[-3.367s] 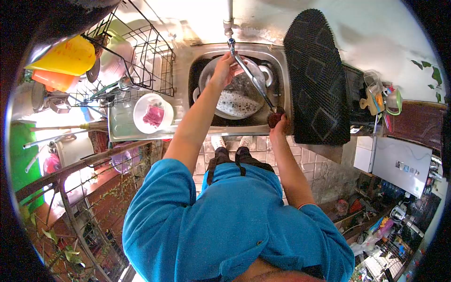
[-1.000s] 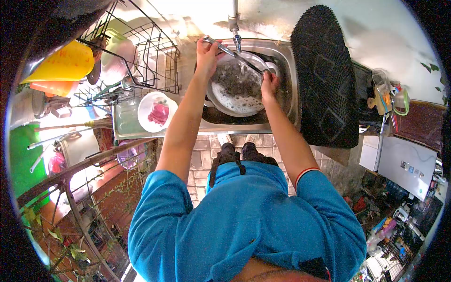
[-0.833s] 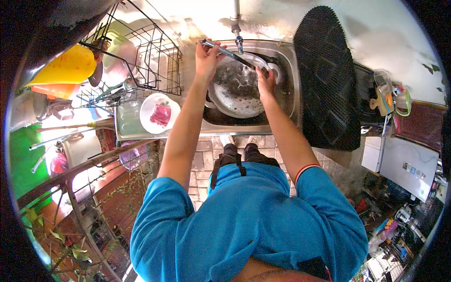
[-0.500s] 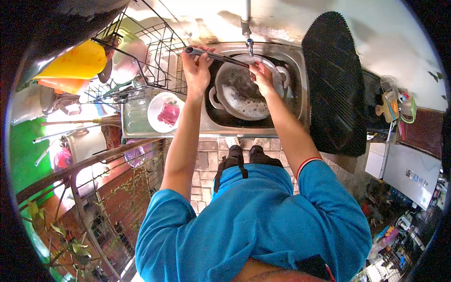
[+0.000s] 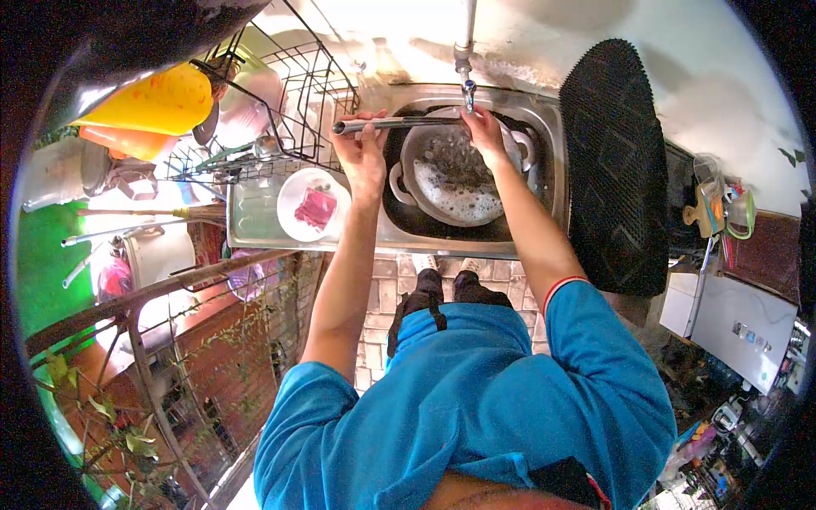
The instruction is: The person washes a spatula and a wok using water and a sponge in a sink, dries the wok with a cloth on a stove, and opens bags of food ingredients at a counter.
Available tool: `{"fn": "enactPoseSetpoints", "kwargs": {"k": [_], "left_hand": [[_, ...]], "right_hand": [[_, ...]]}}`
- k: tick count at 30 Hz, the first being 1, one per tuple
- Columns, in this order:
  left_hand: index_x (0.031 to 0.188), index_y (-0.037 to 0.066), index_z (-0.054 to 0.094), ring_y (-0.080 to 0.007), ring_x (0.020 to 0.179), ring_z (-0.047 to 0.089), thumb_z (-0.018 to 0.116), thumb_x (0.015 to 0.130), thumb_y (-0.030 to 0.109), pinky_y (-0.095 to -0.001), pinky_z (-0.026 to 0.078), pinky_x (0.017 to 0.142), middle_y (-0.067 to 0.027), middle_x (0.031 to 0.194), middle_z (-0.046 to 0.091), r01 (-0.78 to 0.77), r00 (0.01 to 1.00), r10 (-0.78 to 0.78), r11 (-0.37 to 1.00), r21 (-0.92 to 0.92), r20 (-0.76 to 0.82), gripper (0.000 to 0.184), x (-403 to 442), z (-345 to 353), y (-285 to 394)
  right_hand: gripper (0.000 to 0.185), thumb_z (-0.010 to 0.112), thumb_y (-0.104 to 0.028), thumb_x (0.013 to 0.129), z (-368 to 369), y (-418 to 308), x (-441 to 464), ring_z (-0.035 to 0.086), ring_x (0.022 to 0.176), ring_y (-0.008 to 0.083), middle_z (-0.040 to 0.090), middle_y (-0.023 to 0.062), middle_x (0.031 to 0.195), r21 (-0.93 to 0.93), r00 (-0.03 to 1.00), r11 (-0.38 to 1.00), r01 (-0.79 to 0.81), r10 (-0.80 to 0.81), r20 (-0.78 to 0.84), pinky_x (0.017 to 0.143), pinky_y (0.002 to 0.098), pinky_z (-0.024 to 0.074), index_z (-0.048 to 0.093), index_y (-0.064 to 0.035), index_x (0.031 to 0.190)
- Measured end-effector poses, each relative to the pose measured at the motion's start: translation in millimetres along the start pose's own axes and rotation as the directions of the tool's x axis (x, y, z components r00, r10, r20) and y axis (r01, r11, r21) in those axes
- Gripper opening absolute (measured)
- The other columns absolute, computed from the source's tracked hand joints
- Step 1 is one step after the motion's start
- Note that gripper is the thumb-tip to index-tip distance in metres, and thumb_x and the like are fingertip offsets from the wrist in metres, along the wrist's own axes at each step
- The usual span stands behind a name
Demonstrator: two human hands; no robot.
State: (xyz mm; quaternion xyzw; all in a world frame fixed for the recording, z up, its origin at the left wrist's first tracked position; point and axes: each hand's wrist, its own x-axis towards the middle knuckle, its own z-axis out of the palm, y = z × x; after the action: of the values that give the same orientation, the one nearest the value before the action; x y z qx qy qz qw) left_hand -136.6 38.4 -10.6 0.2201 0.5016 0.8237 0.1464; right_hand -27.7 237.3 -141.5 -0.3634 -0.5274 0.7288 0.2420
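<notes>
Gripped near its left end in my left hand (image 5: 361,153) is a long utensil (image 5: 399,123) with a shiny metal handle, held about level over the sink. At its right end my right hand (image 5: 486,136) is closed on it, just below the tap (image 5: 468,87). Under both hands a two-handled pot (image 5: 408,174) with foamy, dark water (image 5: 463,174) sits in the sink basin (image 5: 544,212). Left of the basin stands a white bowl (image 5: 289,197) with a pink cloth-like piece (image 5: 315,209) in it.
A black wire rack (image 5: 331,102) with dishes stands at the back left, near a yellow container (image 5: 157,100). To the right of the sink lies a black ridged mat (image 5: 616,170). A metal railing (image 5: 127,304) is at the lower left.
The utensil has gone from steeply slanted, with my right hand low on it, to about level. My left hand has moved left of the pot; my right hand is now near the tap.
</notes>
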Motion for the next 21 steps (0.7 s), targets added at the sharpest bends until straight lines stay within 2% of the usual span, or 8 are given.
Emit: {"fn": "enactPoseSetpoints", "kwargs": {"k": [3,5,7,9,15,17,19,21], "left_hand": [[0.111,0.007,0.034,-0.0303,0.107,0.056,0.050,0.090,0.001,-0.0425,0.051,0.088,-0.0109,0.110,0.047,0.029,0.999,-0.031,0.997,-0.066,-0.027,0.026,-1,-10,-5],[0.110,0.008,0.035,-0.0305,0.107,0.055,0.051,0.090,0.001,-0.0436,0.051,0.089,-0.0106,0.110,0.048,0.034,0.999,-0.037,0.994,-0.104,-0.028,0.026,-3,-13,-8],[0.109,0.007,0.036,-0.0314,0.109,0.055,0.052,0.090,0.001,-0.0458,0.050,0.090,-0.0106,0.109,0.048,0.039,0.998,-0.043,0.995,-0.090,-0.041,0.025,-5,-10,-4],[0.109,0.007,0.036,-0.0317,0.109,0.054,0.052,0.090,0.001,-0.0461,0.050,0.090,-0.0105,0.109,0.048,0.032,0.998,-0.036,0.993,-0.111,-0.042,0.025,-5,-11,-6],[0.107,0.007,0.037,-0.0324,0.110,0.054,0.052,0.089,0.000,-0.0465,0.049,0.091,-0.0102,0.108,0.049,0.056,0.994,-0.071,0.984,-0.171,-0.084,0.025,-11,-11,-4],[0.106,0.006,0.037,-0.0324,0.110,0.054,0.053,0.089,-0.001,-0.0462,0.050,0.091,-0.0101,0.108,0.049,0.063,0.991,-0.084,0.979,-0.192,-0.100,0.024,-12,-13,-7],[0.106,0.007,0.037,-0.0322,0.109,0.055,0.053,0.089,-0.001,-0.0457,0.050,0.090,-0.0098,0.108,0.049,0.120,0.989,-0.136,0.970,-0.210,-0.060,0.024,-13,-16,-11],[0.106,0.007,0.037,-0.0316,0.108,0.056,0.052,0.089,-0.001,-0.0442,0.051,0.089,-0.0096,0.108,0.049,0.145,0.985,-0.162,0.966,-0.213,-0.065,0.024,-16,-16,-14]], "right_hand": [[0.031,0.066,-0.029,0.082,-5,-1,-2,0.050,0.052,0.0088,0.056,-0.0006,0.071,-0.162,0.998,0.987,0.012,-0.022,-0.056,0.041,0.0251,0.0388,0.061,-0.0063,0.103],[0.027,0.056,-0.027,0.092,-10,-2,-1,0.051,0.054,0.0087,0.060,-0.0011,0.076,0.158,0.986,0.984,-0.082,0.103,-0.131,0.043,0.0260,0.0389,0.058,-0.0064,0.110],[0.023,0.053,-0.024,0.094,-12,-5,-3,0.056,0.058,0.0111,0.064,-0.0001,0.084,0.194,0.984,0.975,-0.105,0.130,-0.118,0.044,0.0278,0.0411,0.059,-0.0068,0.108],[0.023,0.054,-0.024,0.093,-11,-9,-3,0.057,0.059,0.0117,0.064,0.0000,0.084,0.458,0.967,0.869,-0.188,0.247,-0.070,0.046,0.0274,0.0426,0.059,-0.0078,0.108],[0.021,0.056,-0.026,0.091,-31,-6,-13,0.055,0.055,0.0159,0.064,-0.0006,0.077,0.592,0.982,0.783,-0.189,0.138,0.132,0.051,0.0310,0.0430,0.060,-0.0136,0.107],[0.019,0.057,-0.026,0.090,-38,-3,-24,0.058,0.063,0.0171,0.066,-0.0004,0.082,0.705,0.971,0.671,-0.229,0.108,0.212,0.054,0.0315,0.0443,0.062,-0.0141,0.104],[0.018,0.058,-0.025,0.089,-36,-1,-33,0.061,0.075,0.0178,0.067,-0.0003,0.088,0.770,0.963,0.603,-0.207,0.265,0.051,0.059,0.0326,0.0463,0.063,-0.0141,0.102],[0.018,0.058,-0.024,0.088,-43,18,-34,0.061,0.084,0.0164,0.067,-0.0014,0.095,0.823,0.959,0.502,-0.266,0.227,0.171,0.065,0.0338,0.0475,0.063,-0.0139,0.102]]}}
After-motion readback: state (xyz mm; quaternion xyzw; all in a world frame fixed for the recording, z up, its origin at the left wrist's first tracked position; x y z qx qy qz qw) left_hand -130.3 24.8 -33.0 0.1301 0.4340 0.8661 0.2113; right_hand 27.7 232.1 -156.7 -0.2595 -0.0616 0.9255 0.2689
